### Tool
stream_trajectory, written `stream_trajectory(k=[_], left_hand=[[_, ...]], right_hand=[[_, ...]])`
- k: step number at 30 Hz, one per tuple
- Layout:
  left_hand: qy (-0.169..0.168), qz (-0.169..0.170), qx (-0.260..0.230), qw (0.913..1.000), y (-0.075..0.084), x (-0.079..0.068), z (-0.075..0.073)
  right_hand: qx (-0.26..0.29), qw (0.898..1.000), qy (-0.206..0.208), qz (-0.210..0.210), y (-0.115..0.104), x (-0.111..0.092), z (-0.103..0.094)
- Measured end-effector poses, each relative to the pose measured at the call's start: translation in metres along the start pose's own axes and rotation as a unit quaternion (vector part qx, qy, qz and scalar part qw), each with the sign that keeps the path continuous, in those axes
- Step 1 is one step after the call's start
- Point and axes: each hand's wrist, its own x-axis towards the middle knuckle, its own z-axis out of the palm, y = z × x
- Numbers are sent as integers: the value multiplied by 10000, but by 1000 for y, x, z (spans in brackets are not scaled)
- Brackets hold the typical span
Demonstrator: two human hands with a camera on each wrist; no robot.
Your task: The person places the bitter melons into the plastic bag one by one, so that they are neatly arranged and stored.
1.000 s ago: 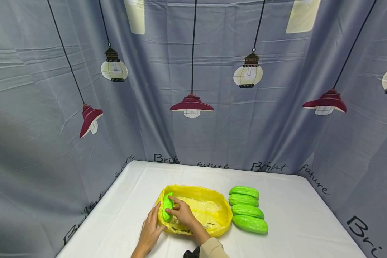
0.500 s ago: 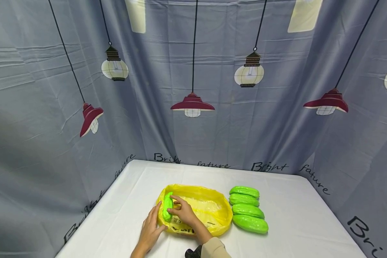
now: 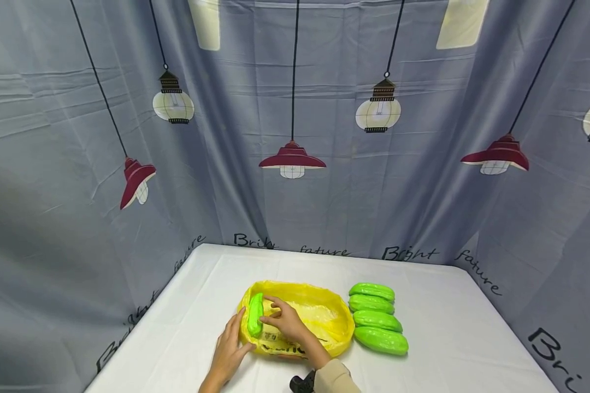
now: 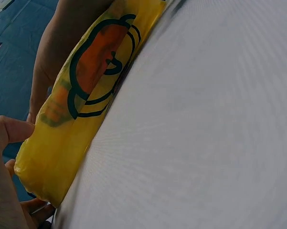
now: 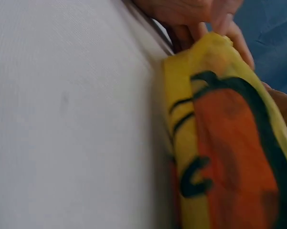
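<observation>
A bright green, ridged, cucumber-like vegetable (image 3: 255, 315) lies lengthwise at the left end inside a yellow plastic bag-lined basket (image 3: 319, 297). My left hand (image 3: 228, 352) grips the basket's left front corner, fingers along its left side and thumb at the front. In the left wrist view the bent thumb of my left hand (image 4: 9, 157) touches the yellow rim. My right hand (image 3: 287, 323) is over the basket, just right of the vegetable, with thumb and fingers spread apart. Whether its thumb tip touches the vegetable I cannot tell.
Several more green cucumber-like vegetables (image 3: 377, 321) lie in a row right of the basket. A white cloth (image 3: 452, 327) covers the table, and a grey curtain (image 3: 324, 213) printed with lamps hangs behind it. A black object (image 3: 302, 383) sits by the right sleeve.
My right hand has let go of the green vegetable and drawn slightly right. The vegetable stays at the basket's left end. The left hand has hardly moved.
</observation>
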Motion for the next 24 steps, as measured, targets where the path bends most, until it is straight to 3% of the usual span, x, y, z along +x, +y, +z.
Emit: stream_trajectory(k=[5, 11, 17, 20, 24], left_hand=[[-5, -44, -56, 10000, 1, 0, 1], [-81, -109, -53, 9999, 0, -1, 1], [-52, -35, -27, 10000, -2, -2, 2], [-72, -17, -18, 10000, -2, -2, 1], [-52, 1, -45, 10000, -1, 0, 1]], right_hand=[[-158, 9995, -64, -253, -11, -14, -27], [198, 9985, -129, -488, -38, -51, -70], [-112, 9947, 803, -630, -37, -86, -122], [-673, 9869, 1298, -685, -45, -105, -152], [-1349, 9714, 1839, -660, -21, -121, -185]])
